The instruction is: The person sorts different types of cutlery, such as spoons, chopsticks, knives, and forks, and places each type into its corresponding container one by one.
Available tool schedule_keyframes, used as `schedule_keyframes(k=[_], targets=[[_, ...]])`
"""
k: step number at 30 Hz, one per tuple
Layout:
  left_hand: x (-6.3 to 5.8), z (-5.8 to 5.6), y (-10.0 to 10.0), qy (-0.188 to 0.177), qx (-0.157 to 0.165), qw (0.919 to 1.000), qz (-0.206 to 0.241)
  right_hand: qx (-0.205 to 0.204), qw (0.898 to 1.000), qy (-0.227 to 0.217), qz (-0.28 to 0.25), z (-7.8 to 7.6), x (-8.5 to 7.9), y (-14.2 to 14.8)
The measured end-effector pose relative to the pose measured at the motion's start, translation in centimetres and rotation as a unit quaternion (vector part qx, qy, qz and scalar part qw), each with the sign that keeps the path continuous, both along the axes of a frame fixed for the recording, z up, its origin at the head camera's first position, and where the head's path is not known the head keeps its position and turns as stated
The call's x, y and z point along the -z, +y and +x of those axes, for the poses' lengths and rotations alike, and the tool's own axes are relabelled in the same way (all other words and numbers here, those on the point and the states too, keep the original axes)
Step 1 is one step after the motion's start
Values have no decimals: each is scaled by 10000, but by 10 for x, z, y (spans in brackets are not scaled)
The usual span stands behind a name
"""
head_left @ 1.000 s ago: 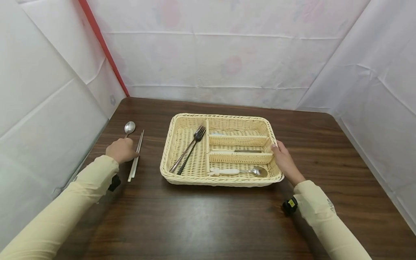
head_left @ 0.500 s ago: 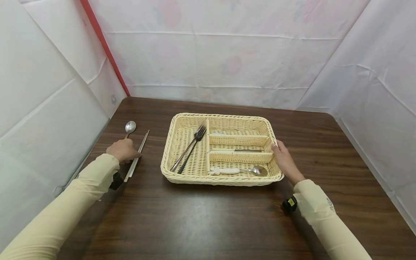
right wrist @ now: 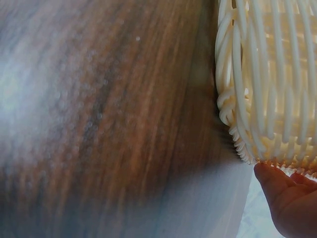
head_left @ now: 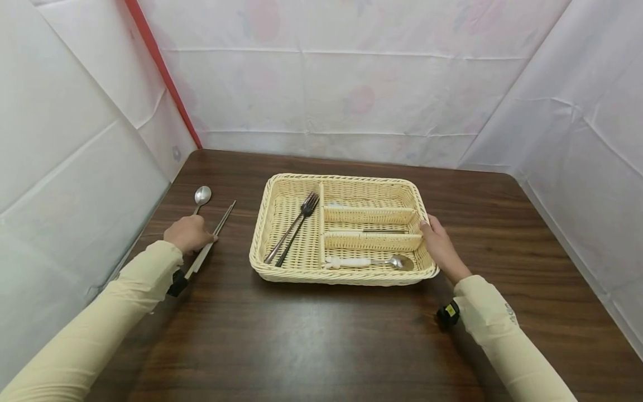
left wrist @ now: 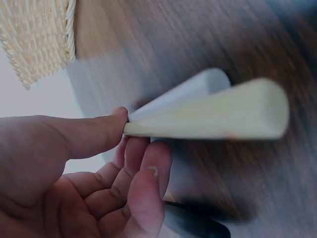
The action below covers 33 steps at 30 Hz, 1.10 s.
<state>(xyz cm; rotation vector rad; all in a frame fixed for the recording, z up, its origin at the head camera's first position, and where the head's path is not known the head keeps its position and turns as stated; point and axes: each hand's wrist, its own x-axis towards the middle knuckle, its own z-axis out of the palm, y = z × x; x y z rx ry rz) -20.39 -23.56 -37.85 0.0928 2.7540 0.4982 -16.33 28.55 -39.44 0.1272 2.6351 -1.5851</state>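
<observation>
Head view's got the left hand (head_left: 188, 234) with its grip down to a thumb-and-finger pinch on a pair of slim chopsticks with pale handles (left wrist: 223, 115), over on the left side of the dark brown wood-grain tabletop (head_left: 311, 335). There's a shiny silver metal spoon (head_left: 203, 195) right by that hand. The right hand (head_left: 442, 248) has its grip curled over the right end of a cream woven rectangular basket (head_left: 346, 277), thumb on the rim.

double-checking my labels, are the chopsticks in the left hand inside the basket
No, the head view shows the left hand holding the chopsticks outside the basket, off to its left.
</observation>
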Motion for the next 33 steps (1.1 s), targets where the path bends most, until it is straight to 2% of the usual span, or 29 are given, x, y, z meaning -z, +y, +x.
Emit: schedule_keyframes(k=[4,7,10,13,16,19,23,28,33], targets=[[-3,0,3,142,51,9997,-215,-7,10000,34,52,-1,1,0],[-9,-2,6,393,130,9984,-397,2,10000,13,74,-1,0,0],[-20,-4,14,819,309,9944,-585,9,10000,-11,73,0,0,0],[-37,-7,26,1297,520,9877,-708,18,10000,-5,54,0,0,1],[-56,-9,41,1588,669,9820,-770,18,10000,-5,13,0,1,1],[-74,-12,60,1711,844,9779,-858,14,10000,-9,-14,0,2,1],[-91,-16,86,1957,1208,9688,-928,20,10000,2,9,0,2,1],[-102,-19,120,2086,1706,9589,-886,29,10000,20,24,-1,3,1],[-103,-21,152,2134,2153,9494,-823,30,10000,46,-81,-1,5,1]])
